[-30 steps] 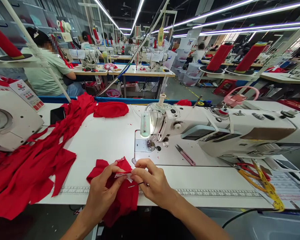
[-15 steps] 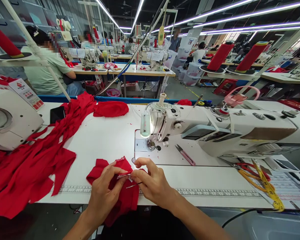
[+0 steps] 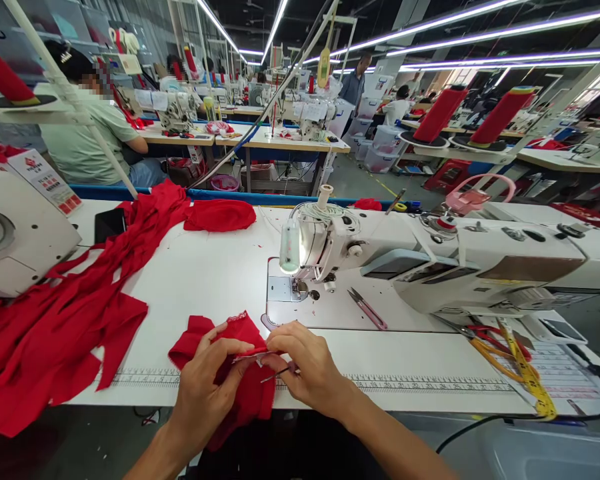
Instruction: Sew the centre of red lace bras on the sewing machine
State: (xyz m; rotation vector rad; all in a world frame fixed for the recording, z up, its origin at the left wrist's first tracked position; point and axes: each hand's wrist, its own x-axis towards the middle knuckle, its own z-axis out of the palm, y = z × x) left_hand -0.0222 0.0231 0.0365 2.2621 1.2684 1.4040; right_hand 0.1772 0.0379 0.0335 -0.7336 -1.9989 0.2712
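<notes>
Near the table's front edge, my left hand (image 3: pixel 207 377) pinches a piece of red fabric (image 3: pixel 253 393) between thumb and fingers. My right hand (image 3: pixel 305 367) is closed on the same piece, its thumb and forefinger at a seam that has a narrow white strip along it. A thin, dark, pointed metal tool (image 3: pixel 275 375) sticks out leftward from under my right fingers; its grip is hidden in the hand. White stitching shows on the fabric's upper corner. Just beyond my hands stands a white sewing machine (image 3: pixel 370 233) with its lamp lit.
Pink-handled thread snips (image 3: pixel 367 309) lie right of the needle plate. Orange-handled scissors (image 3: pixel 495 357) and a yellow tape measure (image 3: pixel 527 380) sit at the right. A heap of red fabric strips (image 3: pixel 80 320) covers the left side. A person (image 3: pixel 90 127) sits beyond the table.
My right forefinger has come down from a raised curl onto the fabric's seam. The seam is now stretched flatter between both hands, and the metal tool's tip has shifted slightly.
</notes>
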